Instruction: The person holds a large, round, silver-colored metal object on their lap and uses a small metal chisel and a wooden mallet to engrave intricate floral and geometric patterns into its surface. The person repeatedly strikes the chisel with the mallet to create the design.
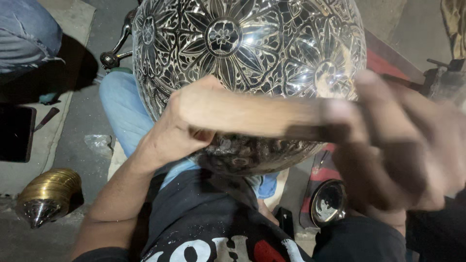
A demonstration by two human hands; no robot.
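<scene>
A large round metal vessel [247, 48] with engraved flower patterns, silver on black, rests on my lap against my blue-jeaned leg [124, 109]. My left hand [187, 123] is closed against its lower side, gripping the pale wooden end of a long tool [252, 114]. My right hand [407, 145], blurred with motion, is wrapped around the darker part of the same tool to the right. The tool lies across the front of the vessel, hiding part of its lower engraving.
A ribbed brass cone-shaped piece [48, 194] lies on the floor at lower left. A small shiny round bowl [329, 203] sits by my right knee. Another person's jeans [26, 34] show at top left, a dark flat slab [15, 133] at the left edge.
</scene>
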